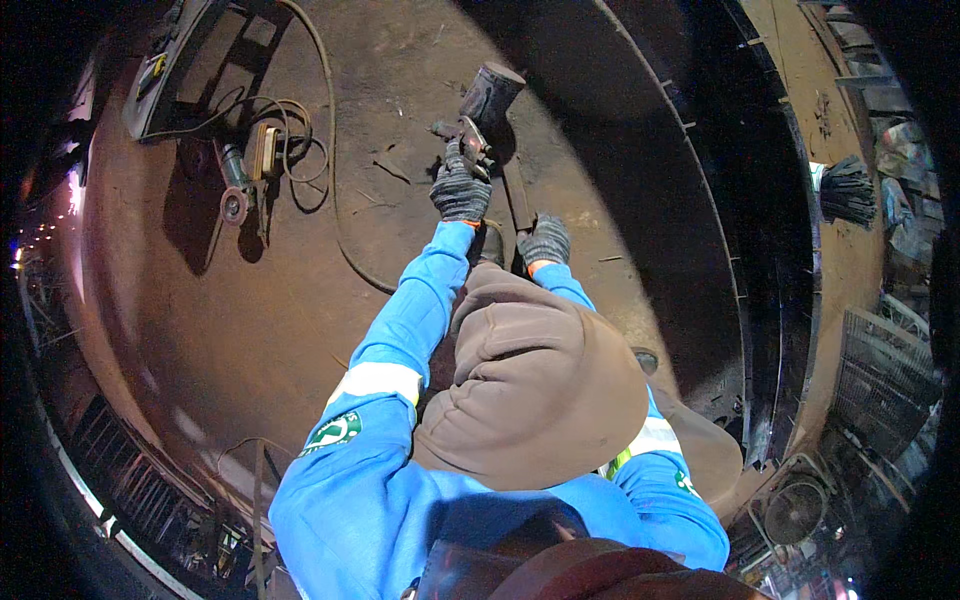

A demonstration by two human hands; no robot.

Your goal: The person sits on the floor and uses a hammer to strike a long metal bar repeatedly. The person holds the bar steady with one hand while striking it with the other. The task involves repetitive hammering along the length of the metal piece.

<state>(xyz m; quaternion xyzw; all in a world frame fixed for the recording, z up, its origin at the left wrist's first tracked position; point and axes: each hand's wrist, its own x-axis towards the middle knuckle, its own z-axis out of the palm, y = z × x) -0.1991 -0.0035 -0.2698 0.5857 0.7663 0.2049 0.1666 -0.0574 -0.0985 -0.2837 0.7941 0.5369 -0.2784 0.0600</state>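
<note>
My left hand [461, 187], in a dark striped knit glove, is closed around a small, irregular, rust-coloured metal piece [474, 140]. I cannot make out its kind. Just beyond it is a dark metal cylinder [491, 92] with a flat round end. A long, straight handle [516, 196] runs from near the cylinder back to my right hand [545, 241]. That hand, gloved the same way, is curled around the handle's near end. Cylinder and handle together look like a heavy hammer, but their joint is hidden in shadow.
An angle grinder [235, 185] lies at the left beside a yellowish box [266, 150] and a looped cable [325, 80]. A dark metal frame [175, 70] stands behind them. On the right a long, curved dark plate edge [700, 170] rises, with a bundle of black rods [848, 190] beyond.
</note>
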